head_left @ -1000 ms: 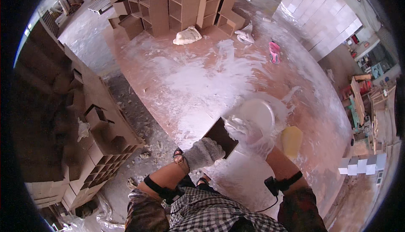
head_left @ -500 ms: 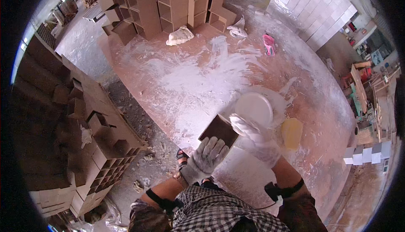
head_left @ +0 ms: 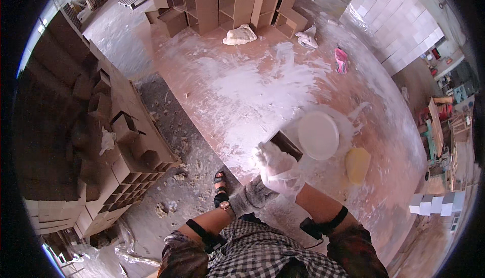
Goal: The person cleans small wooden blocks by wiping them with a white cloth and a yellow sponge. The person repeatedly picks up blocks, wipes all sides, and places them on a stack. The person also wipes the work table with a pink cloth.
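My left hand (head_left: 252,196), in a grey knit glove, grips a small brown cardboard box (head_left: 287,145). Most of its fingers are hidden behind my right hand. The box is tilted, with a dark inside showing. Over the near left side of the box lies my right hand (head_left: 281,172), covered in thin whitish plastic smeared white. Its fingers look closed around a lumpy white wad at the tip, whose kind I cannot make out. Just beyond the box stands a round white lid or tub (head_left: 318,135).
White paste streaks the reddish-brown work surface (head_left: 202,56). A yellow piece (head_left: 357,166), a pink item (head_left: 341,60) and a cream cloth bundle (head_left: 240,35) lie on it. Stacked cardboard boxes (head_left: 235,0) stand at the back; more cardboard compartments (head_left: 134,177) are on the left.
My right hand has moved left across the box, from its far right rim to its near left side, now covering my left fingers. The view has shifted, so the scene sits further right.
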Motion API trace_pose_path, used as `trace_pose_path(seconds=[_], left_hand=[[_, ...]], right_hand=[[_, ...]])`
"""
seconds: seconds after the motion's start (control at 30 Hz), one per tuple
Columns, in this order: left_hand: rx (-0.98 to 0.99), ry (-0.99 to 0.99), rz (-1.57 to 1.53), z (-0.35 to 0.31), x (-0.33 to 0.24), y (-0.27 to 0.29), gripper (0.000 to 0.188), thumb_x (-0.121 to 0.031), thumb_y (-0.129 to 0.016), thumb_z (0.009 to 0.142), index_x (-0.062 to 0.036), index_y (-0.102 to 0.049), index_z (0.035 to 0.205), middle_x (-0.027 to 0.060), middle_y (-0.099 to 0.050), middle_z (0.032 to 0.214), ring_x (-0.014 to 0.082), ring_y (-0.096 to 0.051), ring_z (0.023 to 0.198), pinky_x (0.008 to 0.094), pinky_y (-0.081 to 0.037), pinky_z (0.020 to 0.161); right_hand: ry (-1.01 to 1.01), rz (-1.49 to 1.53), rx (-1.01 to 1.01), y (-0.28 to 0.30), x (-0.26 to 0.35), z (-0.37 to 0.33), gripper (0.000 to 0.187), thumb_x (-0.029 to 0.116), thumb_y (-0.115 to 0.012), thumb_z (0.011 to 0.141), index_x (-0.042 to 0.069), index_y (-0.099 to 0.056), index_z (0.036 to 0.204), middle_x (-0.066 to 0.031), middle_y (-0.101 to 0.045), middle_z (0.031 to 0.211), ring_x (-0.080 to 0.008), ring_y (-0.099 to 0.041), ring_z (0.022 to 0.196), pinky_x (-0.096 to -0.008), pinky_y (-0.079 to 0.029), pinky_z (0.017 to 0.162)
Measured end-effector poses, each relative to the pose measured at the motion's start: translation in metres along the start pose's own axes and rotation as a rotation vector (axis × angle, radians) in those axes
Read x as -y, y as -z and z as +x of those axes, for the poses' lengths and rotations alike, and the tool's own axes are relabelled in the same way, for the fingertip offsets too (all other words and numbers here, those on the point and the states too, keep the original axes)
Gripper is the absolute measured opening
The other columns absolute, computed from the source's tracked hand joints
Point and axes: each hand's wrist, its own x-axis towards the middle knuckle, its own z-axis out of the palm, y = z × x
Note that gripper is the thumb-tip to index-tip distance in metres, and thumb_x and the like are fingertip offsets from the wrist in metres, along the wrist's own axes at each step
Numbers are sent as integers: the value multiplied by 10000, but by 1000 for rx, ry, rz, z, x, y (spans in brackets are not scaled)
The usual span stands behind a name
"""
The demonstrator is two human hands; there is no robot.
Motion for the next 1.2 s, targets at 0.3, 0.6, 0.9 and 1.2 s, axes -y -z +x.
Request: trace_pose_path(seconds=[0.3,0.6,0.9,1.2], left_hand=[[211,89,-42,-18,-6,-11,492,-208,-554,776,-122,-560,1261,101,-544,1281,292,-520,1169,490,-396,973],[-31,-39,-56,43,24,42,491,-165,-550,732,-49,-561,1209,140,-559,1249,293,-521,1181,427,-432,985],[1024,72,1,134,73,14,385,-180,-564,742,-62,-576,1108,185,-674,959,333,-652,932,424,-509,806],[533,575,-913,28,168,5,502,-246,-556,871,-123,-470,1350,97,-610,1224,284,-579,1115,377,-468,949]], right_hand=[[-137,1038,413,49,-13,-13,366,143,-547,909,-72,-540,1205,-172,-572,1224,-227,-559,1099,-365,-467,900],[-531,1080,-173,182,-17,-59,339,144,-504,923,-35,-560,1206,-137,-621,1136,-236,-603,1053,-339,-504,901],[-851,1987,-838,159,-3,-97,426,241,-458,953,-3,-485,1301,-128,-578,1208,-270,-585,1088,-385,-496,944],[-866,1821,-843,148,-3,-126,525,365,-413,975,19,-416,1370,-122,-523,1309,-257,-550,1159,-416,-471,996]])
